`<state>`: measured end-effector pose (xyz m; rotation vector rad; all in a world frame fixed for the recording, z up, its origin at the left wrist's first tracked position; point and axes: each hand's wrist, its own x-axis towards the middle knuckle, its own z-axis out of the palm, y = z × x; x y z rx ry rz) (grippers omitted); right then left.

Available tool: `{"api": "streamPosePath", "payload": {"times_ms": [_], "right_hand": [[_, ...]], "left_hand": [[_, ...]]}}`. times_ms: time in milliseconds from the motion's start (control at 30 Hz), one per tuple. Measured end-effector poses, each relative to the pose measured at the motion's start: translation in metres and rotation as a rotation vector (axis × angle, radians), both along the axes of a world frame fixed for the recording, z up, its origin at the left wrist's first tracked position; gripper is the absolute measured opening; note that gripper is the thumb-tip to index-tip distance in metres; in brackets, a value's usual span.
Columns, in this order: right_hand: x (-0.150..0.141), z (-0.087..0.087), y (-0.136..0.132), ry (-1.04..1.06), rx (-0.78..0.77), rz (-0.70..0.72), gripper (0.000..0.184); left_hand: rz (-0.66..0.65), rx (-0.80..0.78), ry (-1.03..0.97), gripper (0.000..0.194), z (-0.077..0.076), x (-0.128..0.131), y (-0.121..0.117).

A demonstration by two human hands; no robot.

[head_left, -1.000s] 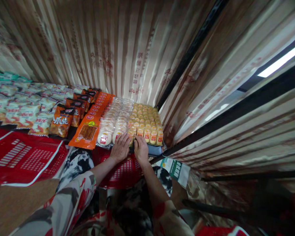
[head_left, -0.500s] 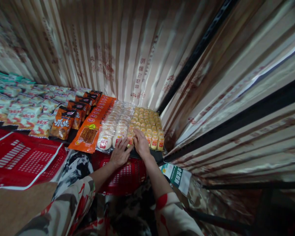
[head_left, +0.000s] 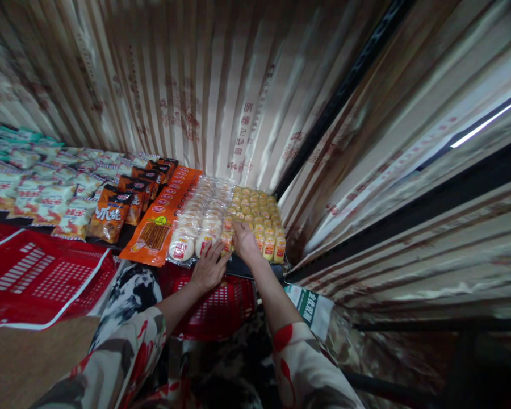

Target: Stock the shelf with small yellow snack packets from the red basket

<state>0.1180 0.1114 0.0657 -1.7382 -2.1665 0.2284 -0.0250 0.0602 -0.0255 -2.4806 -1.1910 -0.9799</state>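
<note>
Small yellow packaged cakes stand in tight rows at the right end of a dark shelf. Round white packaged pastries lie in rows just left of them. My left hand rests with fingers spread at the front edge, its fingertips touching the front yellow packet beside the white pastries. Over the same row, my right hand has its fingers bent and pressed together on a small yellow cake, which is mostly hidden beneath them.
Left of the pastries lies a flat orange snack pack, then orange-black snack bags and white bags. Red baskets sit below the shelf. A printed curtain hangs behind, with a dark metal post at right.
My right hand has shifted very slightly right and stays on the yellow cakes. My left hand keeps nearly the same place. The view has tilted a little.
</note>
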Motion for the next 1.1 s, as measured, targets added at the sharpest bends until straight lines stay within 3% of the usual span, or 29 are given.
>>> {"api": "streamPosePath", "payload": {"times_ms": [167, 667, 1100], "right_hand": [[-0.004, 0.009, -0.001, -0.033, 0.01, -0.086, 0.044], [0.003, -0.01, 0.002, 0.027, 0.102, -0.12, 0.04], [0.0, -0.003, 0.001, -0.051, 0.067, -0.162, 0.025]], "left_hand": [[0.002, 0.009, -0.006, 0.04, 0.001, 0.001, 0.0], [-0.014, -0.054, 0.027, 0.048, 0.004, 0.0, -0.001], [0.013, -0.102, 0.027, 0.051, 0.005, 0.001, -0.002]]}}
